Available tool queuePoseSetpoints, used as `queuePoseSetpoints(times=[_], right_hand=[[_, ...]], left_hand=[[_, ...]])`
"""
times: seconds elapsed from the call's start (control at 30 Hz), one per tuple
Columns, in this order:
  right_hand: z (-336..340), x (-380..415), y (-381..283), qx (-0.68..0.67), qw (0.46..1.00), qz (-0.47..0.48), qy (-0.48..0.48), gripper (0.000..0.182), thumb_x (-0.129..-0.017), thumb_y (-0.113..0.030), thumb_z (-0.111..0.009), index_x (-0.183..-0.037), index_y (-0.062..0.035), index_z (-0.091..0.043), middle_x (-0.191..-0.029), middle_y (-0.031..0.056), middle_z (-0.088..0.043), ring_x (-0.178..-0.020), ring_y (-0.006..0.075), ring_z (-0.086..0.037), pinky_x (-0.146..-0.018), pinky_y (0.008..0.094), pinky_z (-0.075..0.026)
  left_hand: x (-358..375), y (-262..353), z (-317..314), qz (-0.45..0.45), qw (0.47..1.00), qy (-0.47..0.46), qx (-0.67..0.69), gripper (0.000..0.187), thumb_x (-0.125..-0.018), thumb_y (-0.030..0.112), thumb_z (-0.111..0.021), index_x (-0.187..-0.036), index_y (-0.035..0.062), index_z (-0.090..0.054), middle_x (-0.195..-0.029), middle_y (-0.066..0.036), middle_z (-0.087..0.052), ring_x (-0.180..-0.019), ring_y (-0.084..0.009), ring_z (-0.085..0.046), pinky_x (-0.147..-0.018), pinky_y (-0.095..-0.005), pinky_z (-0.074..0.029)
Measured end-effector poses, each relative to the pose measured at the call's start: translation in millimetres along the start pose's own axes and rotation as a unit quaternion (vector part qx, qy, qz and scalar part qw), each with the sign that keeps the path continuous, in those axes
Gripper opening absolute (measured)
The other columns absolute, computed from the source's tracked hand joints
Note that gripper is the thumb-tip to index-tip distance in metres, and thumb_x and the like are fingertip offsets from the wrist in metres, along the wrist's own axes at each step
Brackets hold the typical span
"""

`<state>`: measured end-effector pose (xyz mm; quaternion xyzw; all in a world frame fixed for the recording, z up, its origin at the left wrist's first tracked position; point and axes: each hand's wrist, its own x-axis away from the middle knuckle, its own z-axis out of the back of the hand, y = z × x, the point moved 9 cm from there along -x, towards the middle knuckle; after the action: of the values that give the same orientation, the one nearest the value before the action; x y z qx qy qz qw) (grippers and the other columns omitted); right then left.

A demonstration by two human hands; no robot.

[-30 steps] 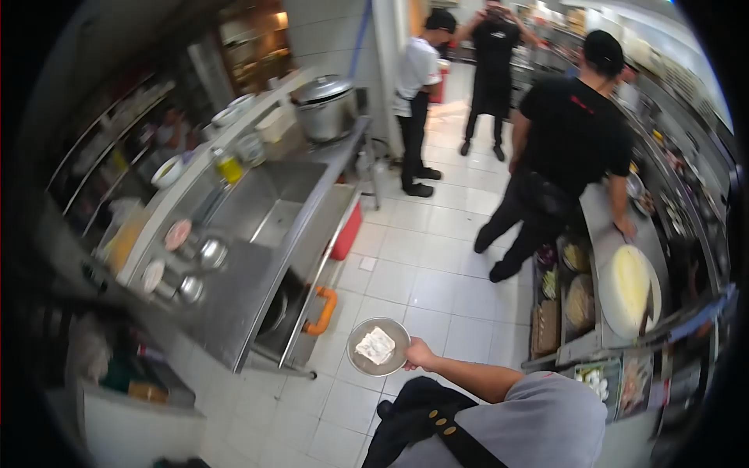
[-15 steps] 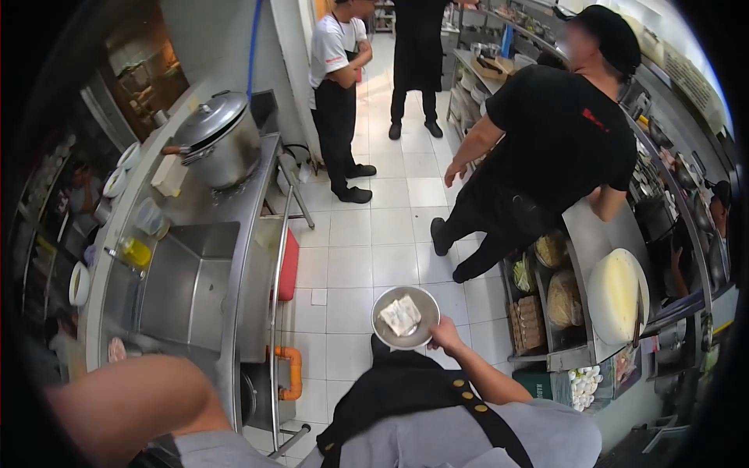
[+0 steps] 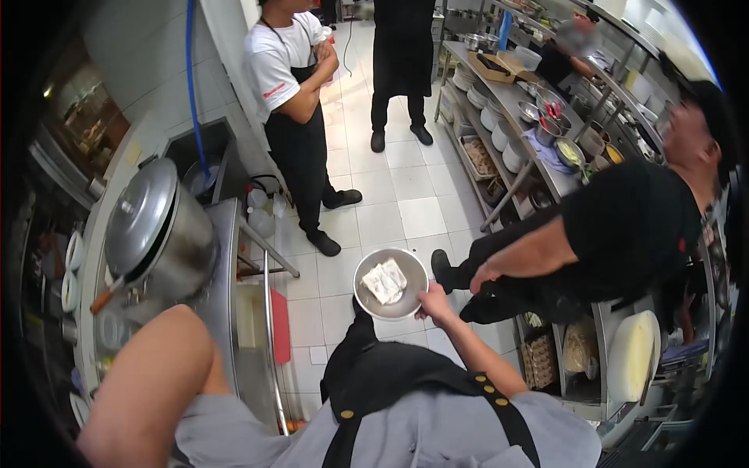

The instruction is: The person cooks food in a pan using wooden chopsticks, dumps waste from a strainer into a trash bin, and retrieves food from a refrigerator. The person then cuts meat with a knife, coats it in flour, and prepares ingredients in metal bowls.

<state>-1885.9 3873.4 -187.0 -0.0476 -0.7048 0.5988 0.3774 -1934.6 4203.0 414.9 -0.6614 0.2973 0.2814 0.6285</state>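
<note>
My right hand (image 3: 432, 301) grips the rim of a round metal bowl (image 3: 412, 273), held out in front of my apron at about waist height. Inside the bowl lies a white, blocky item (image 3: 385, 281), seemingly in wrapping or a bag; what it is I cannot make out. On the left my bent arm (image 3: 156, 382) is raised close to the camera, and its hand is outside the view.
A large lidded pot (image 3: 191, 253) stands on the steel counter to the left. Ahead, a person in a white shirt (image 3: 285, 58) and another in black (image 3: 402, 58) stand in the tiled aisle. At right, a black-clad co-worker (image 3: 624, 226) is close, beside loaded shelves.
I have moved forward along the aisle, so the pot and the people appear nearer and the sink basin has slipped from view. The bowl stays in my right hand. The co-worker at right has turned.
</note>
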Motion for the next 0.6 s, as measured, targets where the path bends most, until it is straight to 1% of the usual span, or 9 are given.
queuePoseSetpoints(times=[0.1,0.17,0.23,0.3,0.33,0.37,0.5,0.57,0.6], right_hand=[[2.9,-76.6,-59.1,-0.013,0.999,-0.008,0.032,0.030,-0.077,-0.001,-0.042,-0.106,0.0057,-0.050,-0.066,0.0136,-0.059,-0.038,0.0168,-0.054,-0.031,0.0257,-0.039],[19.7,-124.1,-98.0,-0.040,0.998,0.005,0.043,0.030,-0.077,-0.001,-0.042,-0.105,0.0056,-0.051,-0.067,0.0138,-0.059,-0.038,0.0169,-0.055,-0.031,0.0257,-0.039],[47.3,-160.8,-140.1,-0.059,0.995,0.024,0.076,0.029,-0.076,0.000,-0.042,-0.104,0.0054,-0.051,-0.067,0.0140,-0.060,-0.038,0.0169,-0.055,-0.031,0.0252,-0.040],[67.0,-194.3,-173.4,-0.104,0.990,0.022,0.093,0.029,-0.075,0.001,-0.042,-0.102,0.0055,-0.052,-0.066,0.0136,-0.059,-0.037,0.0167,-0.054,-0.031,0.0247,-0.039],[74.3,-210.1,-194.9,-0.117,0.988,0.024,0.100,0.029,-0.075,0.001,-0.042,-0.102,0.0057,-0.053,-0.065,0.0133,-0.060,-0.037,0.0165,-0.053,-0.031,0.0245,-0.039],[83.4,-229.6,-216.6,-0.125,0.986,0.028,0.108,0.030,-0.074,0.002,-0.042,-0.101,0.0058,-0.053,-0.064,0.0130,-0.060,-0.037,0.0162,-0.053,-0.031,0.0243,-0.039],[104.0,-332.0,-276.1,-0.070,0.992,0.064,0.087,0.024,-0.074,0.002,-0.043,-0.095,0.0059,-0.054,-0.061,0.0129,-0.058,-0.034,0.0160,-0.050,-0.028,0.0245,-0.035],[105.7,-402.9,-292.3,-0.020,0.997,0.043,0.057,0.023,-0.076,-0.002,-0.047,-0.097,0.0057,-0.055,-0.063,0.0125,-0.059,-0.044,0.0172,-0.056,-0.038,0.0294,-0.043],[111.0,-435.0,-323.7,0.111,0.973,0.168,0.111,0.026,-0.077,-0.005,-0.052,-0.101,0.0052,-0.055,-0.070,0.0151,-0.061,-0.055,0.0231,-0.059,-0.048,0.0331,-0.047]], left_hand=[[88.6,-71.3,-53.4,0.084,0.995,0.060,0.018,0.025,-0.082,0.019,-0.053,-0.100,0.0025,-0.051,-0.089,-0.014,-0.054,-0.078,-0.0228,-0.055,-0.062,-0.0329,-0.046],[218.1,-123.0,-139.1,0.335,0.935,0.065,0.097,0.022,-0.082,0.017,-0.054,-0.098,0.0030,-0.052,-0.088,-0.013,-0.054,-0.078,-0.0229,-0.055,-0.061,-0.0325,-0.046],[374.3,-124.5,-279.4,0.625,0.729,-0.211,0.185,0.030,-0.074,0.010,-0.063,-0.100,-0.0008,-0.052,-0.090,-0.012,-0.055,-0.065,-0.0175,-0.053,-0.061,-0.0302,-0.045],[528.7,-74.2,-374.9,0.670,0.551,-0.433,0.245,0.040,-0.076,0.021,-0.068,-0.102,-0.0044,-0.052,-0.087,-0.018,-0.056,-0.074,-0.0273,-0.056,-0.068,-0.0360,-0.046],[601.0,-48.7,-401.7,0.669,0.537,-0.442,0.264,0.046,-0.077,0.027,-0.069,-0.105,-0.0052,-0.052,-0.091,-0.019,-0.057,-0.079,-0.0294,-0.058,-0.072,-0.0376,-0.047],[657.0,-29.3,-427.3,0.708,0.417,-0.479,0.308,0.051,-0.078,0.031,-0.069,-0.107,-0.0069,-0.051,-0.096,-0.021,-0.056,-0.083,-0.0309,-0.059,-0.077,-0.0385,-0.046],[742.9,-21.6,-505.0,0.813,0.198,-0.287,0.465,0.029,-0.080,0.019,-0.068,-0.089,-0.0030,-0.052,-0.080,-0.009,-0.055,-0.074,-0.0202,-0.060,-0.055,-0.0307,-0.053],[785.1,-44.5,-532.2,0.841,0.194,-0.230,0.450,0.016,-0.078,0.007,-0.064,-0.077,0.0010,-0.049,-0.072,-0.005,-0.052,-0.064,-0.0161,-0.059,-0.046,-0.0267,-0.053],[818.6,-53.9,-539.2,0.868,0.184,-0.199,0.415,0.012,-0.078,0.003,-0.063,-0.080,0.0001,-0.051,-0.073,-0.006,-0.053,-0.063,-0.0162,-0.060,-0.048,-0.0289,-0.054]])
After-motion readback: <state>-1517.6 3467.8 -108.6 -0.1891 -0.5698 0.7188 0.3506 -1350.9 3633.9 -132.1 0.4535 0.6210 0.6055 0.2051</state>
